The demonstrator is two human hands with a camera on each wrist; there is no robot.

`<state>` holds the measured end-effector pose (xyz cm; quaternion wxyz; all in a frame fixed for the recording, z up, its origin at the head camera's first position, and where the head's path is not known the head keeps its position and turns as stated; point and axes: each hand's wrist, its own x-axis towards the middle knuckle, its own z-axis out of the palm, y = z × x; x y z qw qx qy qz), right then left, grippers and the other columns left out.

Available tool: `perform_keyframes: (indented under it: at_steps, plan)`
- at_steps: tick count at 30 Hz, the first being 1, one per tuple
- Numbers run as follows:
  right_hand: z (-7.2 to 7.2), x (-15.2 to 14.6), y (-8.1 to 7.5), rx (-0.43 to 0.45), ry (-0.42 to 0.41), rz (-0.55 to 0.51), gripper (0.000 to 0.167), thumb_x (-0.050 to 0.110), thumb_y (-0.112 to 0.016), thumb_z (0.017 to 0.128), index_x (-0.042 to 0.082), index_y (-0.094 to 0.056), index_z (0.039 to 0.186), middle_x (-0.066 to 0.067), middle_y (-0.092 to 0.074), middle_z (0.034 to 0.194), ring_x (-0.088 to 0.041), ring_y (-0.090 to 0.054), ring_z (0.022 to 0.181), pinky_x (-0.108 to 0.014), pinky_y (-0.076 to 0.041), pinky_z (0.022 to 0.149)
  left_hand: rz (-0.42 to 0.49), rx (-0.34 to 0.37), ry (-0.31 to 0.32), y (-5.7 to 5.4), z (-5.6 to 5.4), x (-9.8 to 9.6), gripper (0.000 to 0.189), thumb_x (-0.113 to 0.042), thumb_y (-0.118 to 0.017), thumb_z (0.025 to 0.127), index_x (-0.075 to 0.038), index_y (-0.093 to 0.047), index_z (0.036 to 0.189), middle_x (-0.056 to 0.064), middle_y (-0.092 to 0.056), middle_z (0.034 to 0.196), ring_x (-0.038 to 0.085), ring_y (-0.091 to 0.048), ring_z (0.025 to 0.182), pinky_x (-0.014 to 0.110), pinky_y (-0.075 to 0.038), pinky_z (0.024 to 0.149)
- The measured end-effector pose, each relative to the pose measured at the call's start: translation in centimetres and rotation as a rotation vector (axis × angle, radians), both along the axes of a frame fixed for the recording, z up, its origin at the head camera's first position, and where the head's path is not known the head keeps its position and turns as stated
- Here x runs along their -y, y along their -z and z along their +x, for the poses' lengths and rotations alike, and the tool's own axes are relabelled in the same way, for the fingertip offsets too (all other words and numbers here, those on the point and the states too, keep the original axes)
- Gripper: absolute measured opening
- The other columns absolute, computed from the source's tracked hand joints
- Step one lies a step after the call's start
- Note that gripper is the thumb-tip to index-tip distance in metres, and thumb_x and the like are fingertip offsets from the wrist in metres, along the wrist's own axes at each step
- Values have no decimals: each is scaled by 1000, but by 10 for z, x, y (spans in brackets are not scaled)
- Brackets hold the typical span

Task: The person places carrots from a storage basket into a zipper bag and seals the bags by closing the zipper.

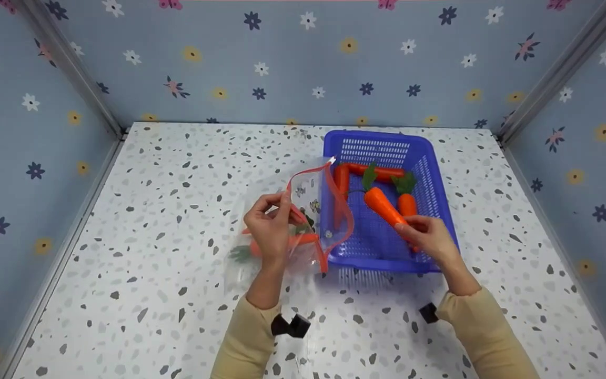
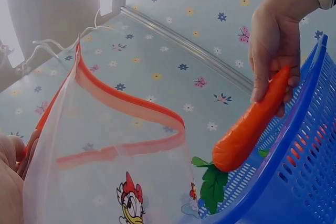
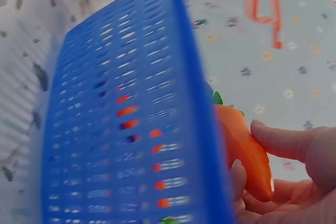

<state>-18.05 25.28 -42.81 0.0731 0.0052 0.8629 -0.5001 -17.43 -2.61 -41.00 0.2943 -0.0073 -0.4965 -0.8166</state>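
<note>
My left hand (image 1: pixel 271 223) pinches the red-edged rim of a clear zip bag (image 1: pixel 303 184), whose mouth gapes toward the basket. Inside the bag lie orange carrots (image 1: pixel 303 240) with green tops, partly hidden behind the hand. Over the blue basket (image 1: pixel 444 210), my right hand (image 1: pixel 432 237) holds a toy-like carrot (image 1: pixel 384 206) by its narrow tip, leafy top pointing away and left. In the left wrist view that carrot (image 2: pixel 249 124) slants down, its green leaves (image 2: pixel 212 187) lowest. The right wrist view shows thumb and fingers around the carrot (image 3: pixel 244 153), beside the basket wall (image 3: pixel 126 103).
More carrots rest in the basket: one along the back (image 1: pixel 379 172), one at the left side (image 1: pixel 341 181), and one at the right (image 1: pixel 407 205). The bag's edge overlaps the basket's left rim. Flowered panels (image 1: pixel 303 63) enclose the speckled table (image 1: pixel 166 210) at back and sides.
</note>
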Motion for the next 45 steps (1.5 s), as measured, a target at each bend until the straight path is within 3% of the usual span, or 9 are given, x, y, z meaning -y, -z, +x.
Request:
perform_keyframes:
  at_steps: [9,14,22,33,42,45]
  plan:
    - [29,2,-27,-115,0,-89,36,16,-62,84,-7,-56,111,-17,-60,85,-27,-57,70,-26,-52,61,0,1,4,2,-1,0,15,4,-58,82,19,-56,80,12,-52,59,18,-52,36,29,-48,36]
    - [43,8,-39,-141,6,-128,36,13,-62,83,-7,-55,113,-17,-59,91,-21,-58,75,-23,-52,66,6,4,6,1,-1,0,16,4,-58,82,19,-55,79,12,-52,59,17,-51,36,28,-47,35]
    - [59,21,-48,-175,-16,-206,29,4,-62,82,-6,-58,109,-14,-58,86,-20,-56,68,-26,-53,62,3,1,0,1,-1,-1,14,4,-59,82,17,-56,79,12,-53,60,16,-51,36,28,-46,35]
    - [58,40,-44,-144,-138,-221,28,6,-64,81,-3,-60,106,-12,-58,83,-33,-54,67,-24,-50,57,-30,18,-1,2,0,-1,13,1,-59,83,14,-58,80,12,-53,57,19,-51,38,29,-49,39]
    - [50,53,-44,-103,-240,-91,34,19,-65,81,-1,-61,108,-10,-60,82,-34,-55,68,-31,-51,56,-28,23,-21,0,1,-2,10,3,-60,81,12,-60,79,13,-52,62,18,-51,37,30,-47,36]
    - [48,60,-55,-75,-267,-43,34,18,-64,82,-3,-60,108,-11,-61,83,-33,-55,69,-34,-52,58,-32,45,-20,0,1,-1,10,1,-60,81,11,-60,79,13,-52,63,19,-51,38,31,-48,37]
